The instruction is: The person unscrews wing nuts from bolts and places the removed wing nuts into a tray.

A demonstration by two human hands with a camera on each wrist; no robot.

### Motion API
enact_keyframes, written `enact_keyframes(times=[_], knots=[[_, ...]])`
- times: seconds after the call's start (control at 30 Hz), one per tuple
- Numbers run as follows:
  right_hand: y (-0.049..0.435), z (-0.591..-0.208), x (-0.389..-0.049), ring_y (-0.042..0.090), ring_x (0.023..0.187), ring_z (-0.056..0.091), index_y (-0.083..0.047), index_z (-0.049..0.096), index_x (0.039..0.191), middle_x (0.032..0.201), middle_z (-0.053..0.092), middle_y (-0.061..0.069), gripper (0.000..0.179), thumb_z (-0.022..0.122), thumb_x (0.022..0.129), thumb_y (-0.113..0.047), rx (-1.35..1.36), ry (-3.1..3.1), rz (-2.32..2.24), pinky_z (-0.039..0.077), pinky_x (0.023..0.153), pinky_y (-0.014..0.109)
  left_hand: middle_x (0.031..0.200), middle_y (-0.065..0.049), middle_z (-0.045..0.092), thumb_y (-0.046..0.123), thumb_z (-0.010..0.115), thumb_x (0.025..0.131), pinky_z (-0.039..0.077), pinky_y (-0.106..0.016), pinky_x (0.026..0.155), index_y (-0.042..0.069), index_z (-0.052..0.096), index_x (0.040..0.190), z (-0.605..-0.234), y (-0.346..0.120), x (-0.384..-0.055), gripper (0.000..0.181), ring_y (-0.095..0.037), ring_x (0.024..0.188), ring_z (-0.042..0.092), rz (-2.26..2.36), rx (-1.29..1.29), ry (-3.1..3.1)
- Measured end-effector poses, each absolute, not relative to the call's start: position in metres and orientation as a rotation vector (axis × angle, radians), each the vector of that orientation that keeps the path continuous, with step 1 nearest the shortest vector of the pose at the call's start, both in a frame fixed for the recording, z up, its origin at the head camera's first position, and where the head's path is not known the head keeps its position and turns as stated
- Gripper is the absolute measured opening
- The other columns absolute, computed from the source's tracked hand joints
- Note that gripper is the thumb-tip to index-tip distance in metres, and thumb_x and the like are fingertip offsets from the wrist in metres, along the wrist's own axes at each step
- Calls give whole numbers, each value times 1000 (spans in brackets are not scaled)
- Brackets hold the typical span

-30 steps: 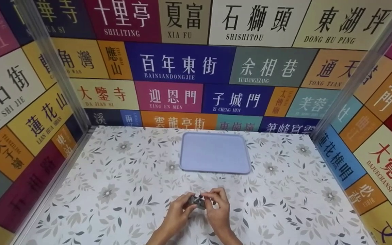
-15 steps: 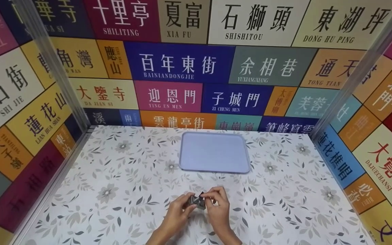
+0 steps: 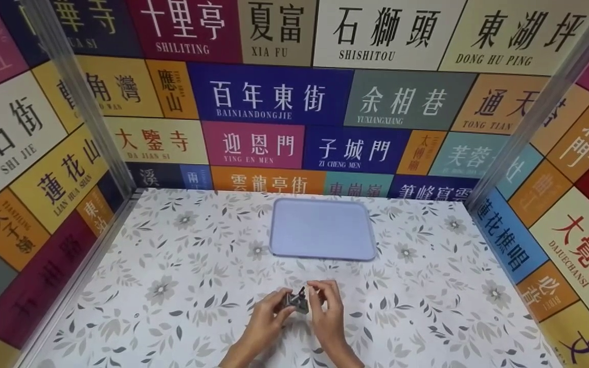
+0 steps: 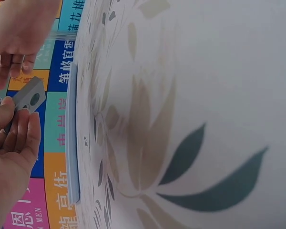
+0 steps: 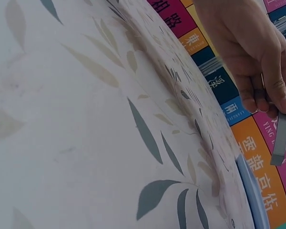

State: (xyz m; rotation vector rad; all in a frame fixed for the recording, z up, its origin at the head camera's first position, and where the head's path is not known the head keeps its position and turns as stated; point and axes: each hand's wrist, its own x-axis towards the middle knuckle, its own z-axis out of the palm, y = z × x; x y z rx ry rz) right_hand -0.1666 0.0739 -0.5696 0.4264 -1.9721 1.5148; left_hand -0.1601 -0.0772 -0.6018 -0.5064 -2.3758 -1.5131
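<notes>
My left hand (image 3: 266,314) grips a small grey block-like piece (image 3: 300,305) between thumb and fingers, above the table. A thin dark part (image 3: 302,291) sticks up at an angle from its top. In the left wrist view, the grey piece (image 4: 32,97) shows a round dark spot on one face, and my left fingers hold its lower end. My right hand (image 3: 327,312) is just right of the piece, apart from it, with its fingers loosely bent and nothing seen in them. The right wrist view shows the left hand (image 5: 257,47) with the piece (image 5: 280,143) projecting below it.
A pale lilac tray (image 3: 322,230) lies on the table (image 3: 197,271) beyond the hands. The table's cover is white with a grey leaf and flower print. Panels with coloured signs (image 3: 271,94) enclose the back and sides, with clear strips at the corners.
My right hand has let go of the dark part on top of the piece and drawn slightly away to the right. The dark part now stands up more visibly. My left hand keeps its hold.
</notes>
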Motion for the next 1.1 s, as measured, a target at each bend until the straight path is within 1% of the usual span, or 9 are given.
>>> enact_keyframes(times=[0.1, 0.17, 0.27, 0.37, 0.5, 0.7, 0.9, 1.1], knots=[[75, -570, -164, 13, 73, 50, -3, 70, 103, 90, 58, 14, 20, 62, 90, 10, 432, -2013, 1535, 44, 61, 23, 101, -10, 70, 16, 69, 92, 58, -21, 72, 2, 67, 119, -601, -77, -160, 31, -5, 83, 63, -1530, -504, -2386], [75, -571, -164, 12, 75, 50, -3, 70, 104, 90, 59, 15, 20, 64, 89, 10, 451, -2020, 1528, 45, 60, 27, 102, -10, 70, 16, 69, 93, 58, -21, 72, 2, 67, 120, -601, -77, -160, 31, -5, 83, 63, -1532, -498, -2390], [75, -571, -164, 15, 76, 50, -4, 70, 105, 92, 59, 19, 22, 66, 87, 10, 457, -2038, 1534, 45, 60, 36, 102, -10, 69, 17, 68, 94, 58, -21, 73, -1, 65, 123, -599, -77, -160, 35, -5, 83, 62, -1574, -471, -2433], [75, -571, -164, 17, 77, 51, -3, 71, 105, 92, 59, 21, 23, 67, 86, 10, 463, -2043, 1537, 45, 61, 41, 102, -8, 68, 18, 67, 95, 58, -21, 73, -4, 63, 125, -597, -78, -160, 37, -4, 82, 61, -1592, -447, -2470], [75, -571, -164, 18, 76, 52, -1, 71, 104, 90, 59, 21, 27, 67, 83, 15, 499, -2015, 1514, 46, 60, 38, 100, -6, 68, 18, 67, 94, 57, -20, 71, -3, 64, 124, -597, -78, -160, 37, 0, 80, 58, -1588, -432, -2486], [76, -570, -164, 23, 75, 52, 1, 72, 102, 89, 58, 20, 33, 64, 77, 23, 554, -1968, 1510, 47, 59, 30, 100, -7, 69, 18, 68, 94, 56, -20, 70, -5, 64, 123, -599, -78, -161, 37, 0, 79, 58, -1571, -430, -2478], [75, -572, -165, 23, 71, 50, 3, 72, 97, 88, 55, 19, 35, 63, 73, 28, 568, -1924, 1502, 46, 56, 34, 99, -7, 69, 17, 69, 93, 57, -20, 70, -5, 64, 123, -598, -78, -161, 37, 0, 80, 58, -1585, -425, -2484], [75, -573, -168, 23, 71, 49, -1, 73, 95, 88, 55, 16, 41, 64, 71, 30, 569, -1906, 1494, 44, 57, 31, 103, -10, 70, 16, 69, 93, 58, -21, 72, -5, 65, 122, -598, -77, -161, 36, -2, 83, 61, -1569, -443, -2464]])
